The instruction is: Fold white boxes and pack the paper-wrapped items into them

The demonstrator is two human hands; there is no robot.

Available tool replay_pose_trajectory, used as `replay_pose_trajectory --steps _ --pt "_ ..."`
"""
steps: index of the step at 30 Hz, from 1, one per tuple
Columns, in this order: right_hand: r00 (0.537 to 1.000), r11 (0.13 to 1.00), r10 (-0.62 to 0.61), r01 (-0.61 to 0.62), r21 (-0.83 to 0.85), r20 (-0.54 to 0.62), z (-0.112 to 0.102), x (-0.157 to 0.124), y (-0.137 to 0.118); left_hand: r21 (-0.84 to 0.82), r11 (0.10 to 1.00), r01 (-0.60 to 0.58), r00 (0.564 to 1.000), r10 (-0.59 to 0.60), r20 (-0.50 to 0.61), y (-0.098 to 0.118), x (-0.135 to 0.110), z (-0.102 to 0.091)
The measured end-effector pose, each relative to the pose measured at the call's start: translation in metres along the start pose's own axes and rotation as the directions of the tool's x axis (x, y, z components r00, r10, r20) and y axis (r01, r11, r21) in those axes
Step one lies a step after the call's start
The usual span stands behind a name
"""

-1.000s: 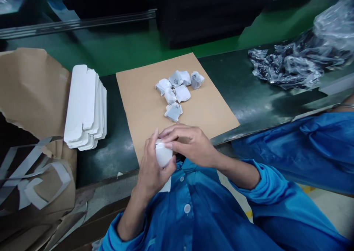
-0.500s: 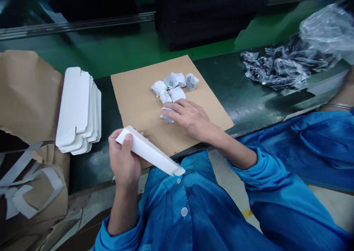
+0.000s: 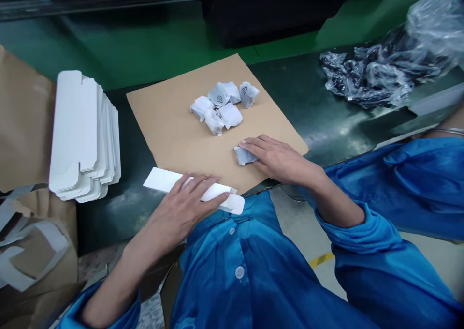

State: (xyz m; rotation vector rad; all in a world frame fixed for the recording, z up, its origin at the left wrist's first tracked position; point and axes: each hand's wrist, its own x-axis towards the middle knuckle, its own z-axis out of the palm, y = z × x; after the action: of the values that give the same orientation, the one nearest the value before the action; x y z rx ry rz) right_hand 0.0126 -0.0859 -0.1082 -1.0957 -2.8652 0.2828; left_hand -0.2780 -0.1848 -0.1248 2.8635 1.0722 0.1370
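My left hand [image 3: 183, 203] lies over a long, narrow white carton [image 3: 159, 179], its fingers wrapped across the top. The carton rests level at the front edge of a brown cardboard sheet [image 3: 166, 121], with an open end flap pointing right. Under the fingertips of my right hand [image 3: 281, 158] is a small packet wrapped in white [image 3: 242, 156], gripped on the sheet near its right front side; part of it is hidden by the hand. Several similar wrapped packets [image 3: 231, 115] sit in a loose cluster farther back on the sheet.
A stack of flat white cartons [image 3: 74, 130] stands at left beside a brown paper-lined box [image 3: 25, 121]. Crumpled clear plastic bags [image 3: 384, 77] lie at the right back. Another person's blue sleeve [image 3: 398, 174] is close on the right. The dark green bench [image 3: 290, 92] runs across.
My left hand has turned over and brought the carton down level to the sheet's front edge. My right hand has drawn one wrapped packet away from the cluster, toward the right.
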Motion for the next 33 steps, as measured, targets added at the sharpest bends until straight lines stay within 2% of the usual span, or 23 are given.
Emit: replay_pose_trajectory --steps 2,5,8,11,15,20,23,27,30,32,33 --pt "0.999 0.997 0.030 -0.028 0.072 -0.014 0.003 -0.006 0.005 0.088 0.996 0.010 0.999 -0.014 0.041 -0.001 0.010 -0.002" --pt "0.987 0.985 0.147 -0.140 0.101 -0.065 0.007 -0.013 0.006 0.157 0.985 0.070 0.996 -0.078 0.040 0.002 0.024 -0.002" --pt "0.945 0.957 0.272 -0.244 0.159 -0.183 0.013 -0.024 -0.002 0.110 0.989 0.098 0.994 -0.103 0.044 0.008 0.030 0.000" --pt "0.893 0.919 0.334 -0.239 0.313 -0.300 0.018 -0.037 -0.019 0.071 0.985 0.160 0.987 -0.161 0.019 0.012 0.031 0.002" --pt "0.918 0.903 0.277 -0.149 0.402 -0.282 0.019 -0.045 -0.035 0.021 0.976 0.215 0.977 -0.215 0.001 0.015 0.033 0.003" --pt "0.983 0.904 0.079 0.001 0.427 -0.169 0.022 -0.029 -0.037 -0.038 0.991 0.131 0.989 -0.133 -0.067 0.014 0.031 0.006" --pt "0.976 0.924 0.046 0.039 0.380 -0.212 0.029 -0.016 -0.042 -0.028 0.997 0.067 0.990 -0.070 -0.124 0.012 0.029 0.008" --pt "0.952 0.928 0.117 -0.003 0.373 -0.282 0.042 -0.011 -0.065 -0.006 0.997 0.073 0.983 -0.073 -0.169 0.013 0.028 0.011" --pt "0.886 0.806 0.319 -0.067 0.588 -0.336 0.053 -0.010 -0.084 -0.008 0.997 0.071 0.977 -0.071 -0.202 0.014 0.026 0.014" --pt "0.831 0.656 0.468 -0.097 0.749 -0.302 0.058 -0.008 -0.092 -0.011 0.997 0.070 0.972 -0.071 -0.226 0.014 0.025 0.015" --pt "0.818 0.567 0.511 -0.089 0.819 -0.264 0.059 -0.007 -0.095 -0.012 0.997 0.074 0.969 -0.075 -0.237 0.014 0.024 0.016"
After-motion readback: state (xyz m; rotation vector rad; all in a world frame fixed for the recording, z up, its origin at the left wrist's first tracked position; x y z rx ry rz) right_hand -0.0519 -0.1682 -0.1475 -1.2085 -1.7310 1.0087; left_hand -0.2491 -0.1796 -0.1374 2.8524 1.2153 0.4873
